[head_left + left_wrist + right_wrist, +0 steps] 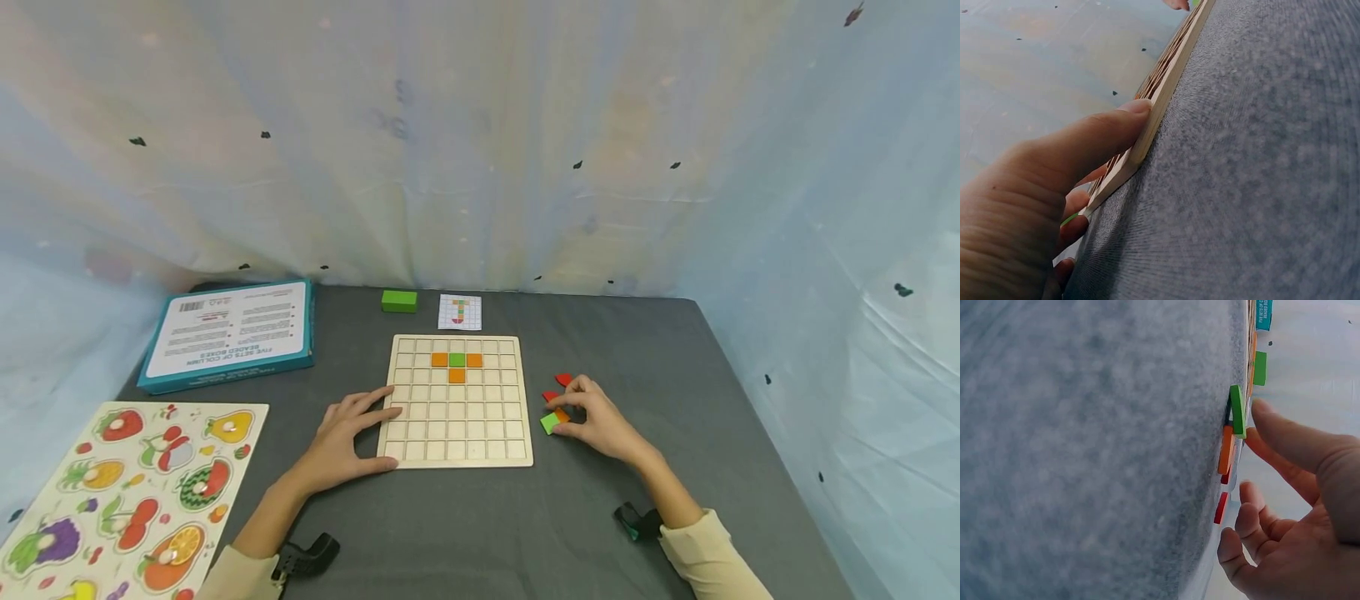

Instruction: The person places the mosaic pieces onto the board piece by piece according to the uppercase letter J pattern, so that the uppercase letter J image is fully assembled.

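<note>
The left hand (341, 443) lies with relaxed, spread fingers along the left side of a pale wooden grid board (457, 432), its thumb on the rim near the near-left corner. The right hand (600, 423) has its thumb and index finger bent at a green tile (550, 423) to the right of the board; whether they grip it cannot be told. That tile sits tilted against an orange tile (1225, 450), with two red pieces (564, 380) just beyond. On the board, an orange, a green and an orange square form a row, and another orange square (457, 376) sits below the green one. Past the board's far edge are a patterned card (460, 312) and, to its left, a green block (399, 302). Farther left on the grey-covered desk (600, 517) lie a teal-edged box (228, 333) and, nearer, a fruit-picture board (153, 479). A pale curtain (480, 150) rises behind.
</note>
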`<state>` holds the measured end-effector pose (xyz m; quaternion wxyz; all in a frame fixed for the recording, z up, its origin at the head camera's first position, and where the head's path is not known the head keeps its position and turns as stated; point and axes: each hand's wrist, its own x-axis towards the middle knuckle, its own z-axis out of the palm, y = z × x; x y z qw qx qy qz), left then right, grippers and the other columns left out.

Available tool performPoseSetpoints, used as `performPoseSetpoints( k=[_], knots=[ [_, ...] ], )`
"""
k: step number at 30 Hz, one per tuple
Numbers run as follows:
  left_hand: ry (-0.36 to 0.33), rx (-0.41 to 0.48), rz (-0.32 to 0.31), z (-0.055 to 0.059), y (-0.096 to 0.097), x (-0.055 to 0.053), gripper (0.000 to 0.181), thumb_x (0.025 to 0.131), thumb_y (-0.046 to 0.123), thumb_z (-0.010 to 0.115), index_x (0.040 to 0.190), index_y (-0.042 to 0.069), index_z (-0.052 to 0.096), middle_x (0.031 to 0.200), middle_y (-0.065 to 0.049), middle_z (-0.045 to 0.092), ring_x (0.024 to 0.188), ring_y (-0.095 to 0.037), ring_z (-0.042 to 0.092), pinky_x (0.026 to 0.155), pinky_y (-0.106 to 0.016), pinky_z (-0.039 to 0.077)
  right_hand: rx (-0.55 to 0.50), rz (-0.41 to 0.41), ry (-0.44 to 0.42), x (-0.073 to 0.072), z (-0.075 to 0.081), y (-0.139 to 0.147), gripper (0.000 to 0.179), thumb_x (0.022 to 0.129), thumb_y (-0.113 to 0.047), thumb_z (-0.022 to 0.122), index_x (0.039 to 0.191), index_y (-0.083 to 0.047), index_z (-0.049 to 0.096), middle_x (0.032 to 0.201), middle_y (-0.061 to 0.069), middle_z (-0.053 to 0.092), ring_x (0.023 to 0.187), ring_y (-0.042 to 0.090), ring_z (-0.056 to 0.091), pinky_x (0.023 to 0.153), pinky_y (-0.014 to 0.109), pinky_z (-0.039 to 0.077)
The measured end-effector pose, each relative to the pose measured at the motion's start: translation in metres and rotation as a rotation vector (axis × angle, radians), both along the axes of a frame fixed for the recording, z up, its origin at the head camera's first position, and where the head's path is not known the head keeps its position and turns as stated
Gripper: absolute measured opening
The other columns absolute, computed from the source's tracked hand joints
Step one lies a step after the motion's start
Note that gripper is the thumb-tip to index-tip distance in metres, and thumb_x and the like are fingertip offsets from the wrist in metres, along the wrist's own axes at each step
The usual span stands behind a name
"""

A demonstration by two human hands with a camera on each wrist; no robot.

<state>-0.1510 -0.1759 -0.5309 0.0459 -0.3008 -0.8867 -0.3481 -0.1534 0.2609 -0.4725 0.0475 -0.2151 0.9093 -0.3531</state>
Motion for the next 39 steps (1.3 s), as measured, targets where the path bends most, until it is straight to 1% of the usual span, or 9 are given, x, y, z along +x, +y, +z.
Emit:
performPoseSetpoints(
  k=[4,8,16,20,23,30,33,36,39],
  knots=[
    [-0.011,-0.003,0.003,0.001,0.000,0.000,0.077,0.074,0.053,0.083,0.140,0.019,0.061,0.158,-0.006,0.037,0.134,-0.026,0.036,0.093,-0.053,0.024,0.005,-0.010,0.020,-0.001,-0.001,-0.002,0.029,0.080,-0.012,0.083,0.108,-0.009,0.077,0.100,0.012,0.049,0.089,0.029,0.041,0.075,0.035,0.034],
    [-0.016,-0.002,0.003,0.002,0.000,0.001,0.077,0.074,0.053,0.083,0.140,0.019,0.061,0.158,-0.006,0.037,0.134,-0.027,0.036,0.093,-0.053,0.024,0.017,-0.008,0.031,-0.001,-0.003,-0.003,0.028,0.080,-0.014,0.084,0.106,-0.010,0.077,0.099,0.009,0.048,0.090,0.027,0.041,0.076,0.035,0.035],
    [-0.027,-0.012,0.011,0.003,0.000,0.001,0.077,0.074,0.054,0.083,0.140,0.020,0.060,0.158,-0.006,0.037,0.134,-0.027,0.036,0.094,-0.054,0.024,0.044,-0.012,0.048,-0.002,-0.006,-0.005,0.028,0.077,-0.013,0.086,0.103,-0.010,0.077,0.099,0.005,0.048,0.094,0.021,0.042,0.081,0.039,0.040],
    [-0.026,-0.008,0.008,0.003,0.000,0.000,0.077,0.074,0.053,0.083,0.140,0.020,0.060,0.158,-0.006,0.037,0.134,-0.027,0.036,0.094,-0.054,0.024,0.052,-0.015,0.056,-0.002,-0.007,-0.005,0.025,0.076,-0.013,0.087,0.099,-0.013,0.075,0.102,0.001,0.048,0.099,0.019,0.043,0.085,0.042,0.042],
    [-0.026,-0.009,0.009,0.003,0.000,0.000,0.077,0.074,0.053,0.083,0.140,0.020,0.061,0.158,-0.006,0.037,0.134,-0.027,0.036,0.094,-0.054,0.024,0.062,-0.007,0.062,-0.002,-0.007,-0.005,0.023,0.076,-0.013,0.087,0.094,-0.016,0.072,0.102,-0.001,0.048,0.099,0.019,0.043,0.084,0.043,0.042],
    [-0.028,0.000,0.006,0.003,0.000,0.001,0.077,0.074,0.052,0.084,0.140,0.019,0.061,0.158,-0.007,0.037,0.134,-0.028,0.036,0.094,-0.055,0.024,0.057,0.025,0.070,0.000,-0.006,-0.007,0.024,0.075,-0.012,0.088,0.088,-0.016,0.068,0.099,0.000,0.050,0.094,0.022,0.045,0.082,0.041,0.043],
    [-0.027,0.000,0.006,0.003,0.000,0.001,0.077,0.074,0.052,0.084,0.140,0.019,0.061,0.158,-0.007,0.037,0.134,-0.028,0.035,0.094,-0.055,0.024,0.038,0.029,0.075,0.001,-0.005,-0.009,0.024,0.075,-0.011,0.088,0.086,-0.015,0.066,0.095,-0.001,0.055,0.089,0.021,0.048,0.079,0.038,0.044],
    [-0.026,-0.001,0.005,0.003,0.000,0.000,0.077,0.075,0.052,0.084,0.140,0.019,0.061,0.158,-0.007,0.037,0.134,-0.028,0.035,0.094,-0.055,0.024,-0.004,0.025,0.039,0.002,-0.003,-0.011,0.021,0.078,-0.011,0.086,0.085,-0.015,0.067,0.087,-0.004,0.059,0.081,0.015,0.053,0.072,0.031,0.046],
    [-0.026,0.003,0.003,0.002,0.000,0.000,0.077,0.074,0.051,0.084,0.140,0.019,0.061,0.158,-0.008,0.037,0.134,-0.028,0.035,0.094,-0.056,0.023,-0.082,0.019,-0.030,0.001,-0.001,-0.015,0.015,0.082,-0.010,0.082,0.089,-0.014,0.069,0.082,-0.004,0.062,0.073,0.011,0.057,0.066,0.029,0.048]
  ],
)
